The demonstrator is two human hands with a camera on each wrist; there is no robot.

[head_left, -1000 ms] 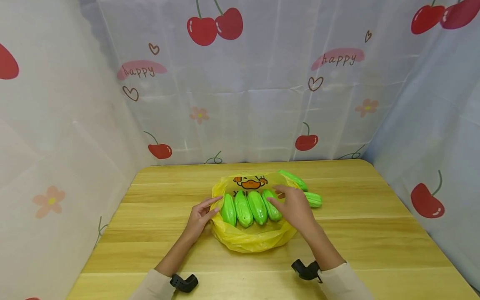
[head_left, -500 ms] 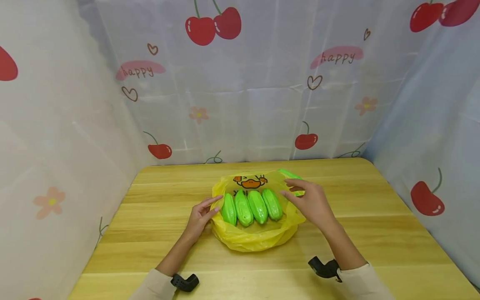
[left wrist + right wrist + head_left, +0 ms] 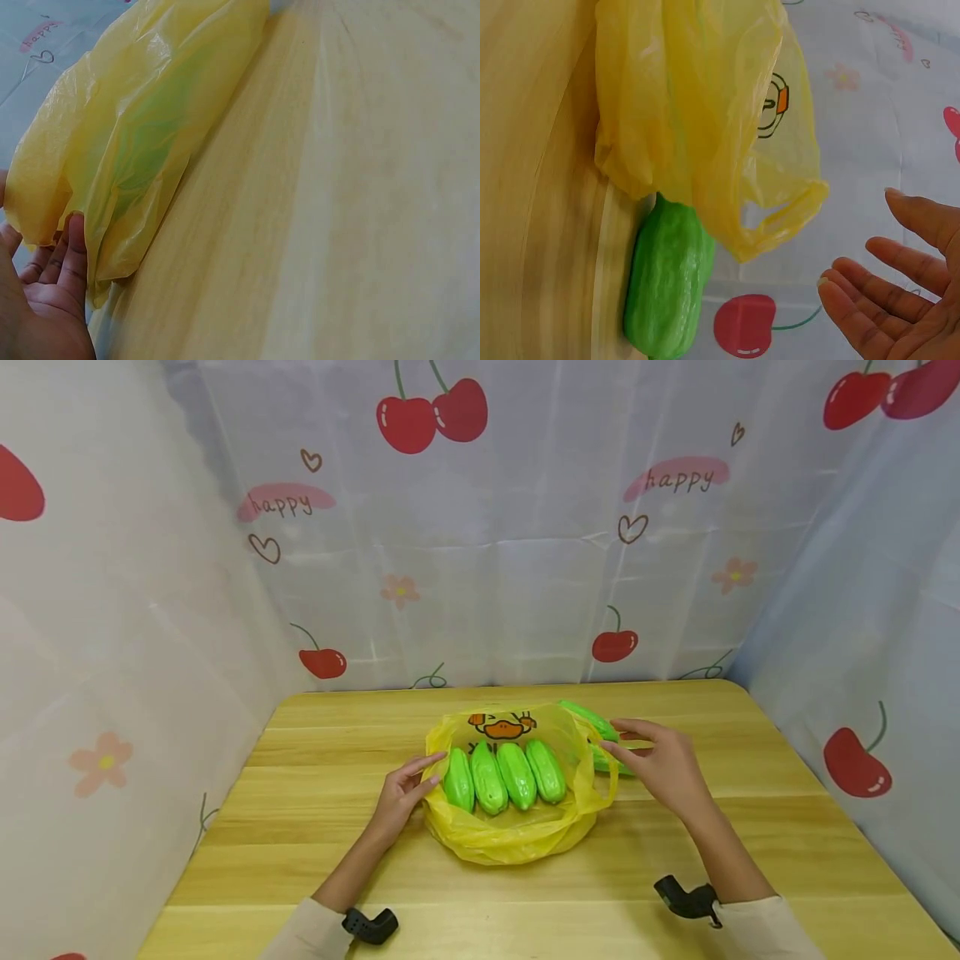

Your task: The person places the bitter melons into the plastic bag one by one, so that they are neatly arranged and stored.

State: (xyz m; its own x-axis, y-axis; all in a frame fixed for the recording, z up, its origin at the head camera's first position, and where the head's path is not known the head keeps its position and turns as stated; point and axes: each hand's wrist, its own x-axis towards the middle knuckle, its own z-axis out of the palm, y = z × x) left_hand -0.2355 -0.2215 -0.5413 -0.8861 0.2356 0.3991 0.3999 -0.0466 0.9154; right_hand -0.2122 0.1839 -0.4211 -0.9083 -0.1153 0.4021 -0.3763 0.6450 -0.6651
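Observation:
A yellow plastic bag (image 3: 510, 842) with a duck print lies with its mouth open on the table. Several glossy green cucumbers (image 3: 516, 777) are side by side in it. My left hand (image 3: 399, 793) holds the bag's left rim, which runs between thumb and fingers; in the left wrist view the fingers (image 3: 73, 259) show at the yellow plastic. Right of the bag, my right hand (image 3: 667, 768) is apart from its loop handle (image 3: 613, 777), fingers spread and nothing in them. Beneath that hand, a ribbed green cucumber (image 3: 671, 277) lies outside the bag, partly covered by it.
Another green cucumber (image 3: 588, 717) rests behind the bag's right side. The wooden table (image 3: 315, 827) reaches back to a white curtain (image 3: 495, 585) printed with cherries, which also hangs along both sides.
My right hand has moved from over the cucumbers in the bag to the right, past the rim, drawing the bag's right side outward and then leaving it. The left hand stays put.

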